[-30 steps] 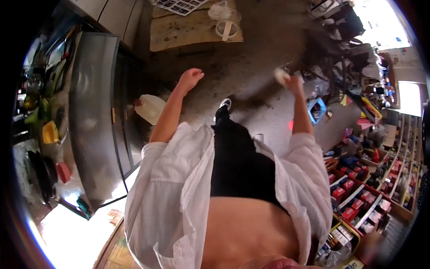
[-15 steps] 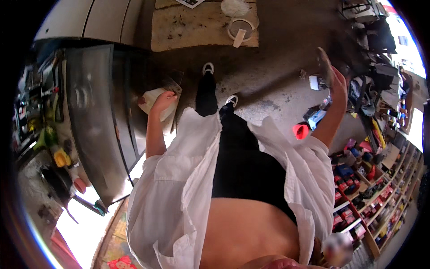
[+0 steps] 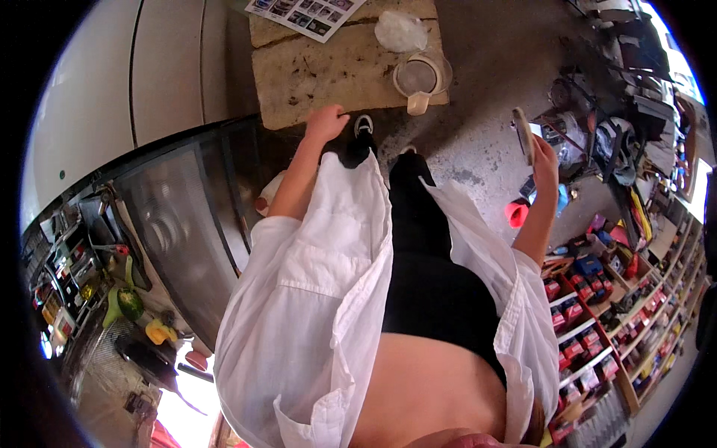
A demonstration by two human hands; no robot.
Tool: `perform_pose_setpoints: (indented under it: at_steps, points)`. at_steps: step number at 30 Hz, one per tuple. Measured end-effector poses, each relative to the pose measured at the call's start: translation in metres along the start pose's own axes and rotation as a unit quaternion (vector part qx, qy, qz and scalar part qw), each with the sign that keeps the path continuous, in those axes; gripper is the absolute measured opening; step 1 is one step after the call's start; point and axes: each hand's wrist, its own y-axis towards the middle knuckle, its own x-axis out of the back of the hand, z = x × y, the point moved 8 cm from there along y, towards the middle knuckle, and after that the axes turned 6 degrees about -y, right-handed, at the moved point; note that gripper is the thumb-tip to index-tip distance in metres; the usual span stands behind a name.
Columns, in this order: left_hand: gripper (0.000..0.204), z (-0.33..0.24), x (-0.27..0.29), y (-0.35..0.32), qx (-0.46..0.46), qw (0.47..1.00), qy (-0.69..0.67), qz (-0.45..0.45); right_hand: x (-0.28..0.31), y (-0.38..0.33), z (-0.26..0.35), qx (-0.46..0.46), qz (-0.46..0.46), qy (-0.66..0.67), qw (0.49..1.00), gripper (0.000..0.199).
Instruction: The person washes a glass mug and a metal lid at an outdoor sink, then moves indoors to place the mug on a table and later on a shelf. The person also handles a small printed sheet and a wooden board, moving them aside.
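Looking straight down my own body, I see a white open shirt and black trousers, with my feet on a concrete floor. My left hand (image 3: 325, 123) hangs loosely curled and holds nothing, just above the edge of a worn brown mat (image 3: 328, 71). My right hand (image 3: 539, 153) is raised to the right and grips a flat phone-like object (image 3: 522, 134) held edge-on. A white pitcher (image 3: 420, 78) with a handle stands on the mat ahead of my feet.
A steel-fronted counter (image 3: 175, 224) with fruit and utensils runs along my left. Shelves of small red packages (image 3: 590, 336) line the right. A pink cup (image 3: 517, 213) and clutter sit on the floor at right. A printed sheet (image 3: 302, 13) lies at the mat's far edge.
I have stepped forward toward the mat and pitcher. My left arm swung forward from beside the counter; my right hand stayed raised with the flat object.
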Motion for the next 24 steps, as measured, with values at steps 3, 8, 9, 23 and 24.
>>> perform_pose_setpoints:
  at_steps: [3, 8, 9, 23, 24]
  points:
    - [0.036, -0.046, -0.019, 0.041, -0.053, 0.998, -0.029, 0.028, -0.004, 0.024, -0.03, -0.03, -0.047, -0.381, 0.923, 0.03]
    - [0.037, -0.093, -0.09, 0.073, -0.071, 0.981, -0.166, 0.071, -0.087, 0.062, 0.012, 0.362, -0.052, -0.423, 0.829, 0.029]
    - [0.037, -0.106, -0.093, 0.074, -0.069, 0.976, -0.196, 0.07, -0.112, 0.067, 0.05, 0.385, 0.021, -0.405, 0.829, 0.036]
    - [0.07, -0.155, -0.158, 0.081, 0.062, 0.903, -0.424, 0.001, -0.237, 0.128, 0.067, 0.651, 0.365, -0.376, 0.549, 0.035]
    - [0.066, -0.158, -0.157, 0.084, 0.052, 0.886, -0.459, -0.039, -0.237, 0.127, 0.066, 0.658, 0.362, -0.372, 0.546, 0.035]
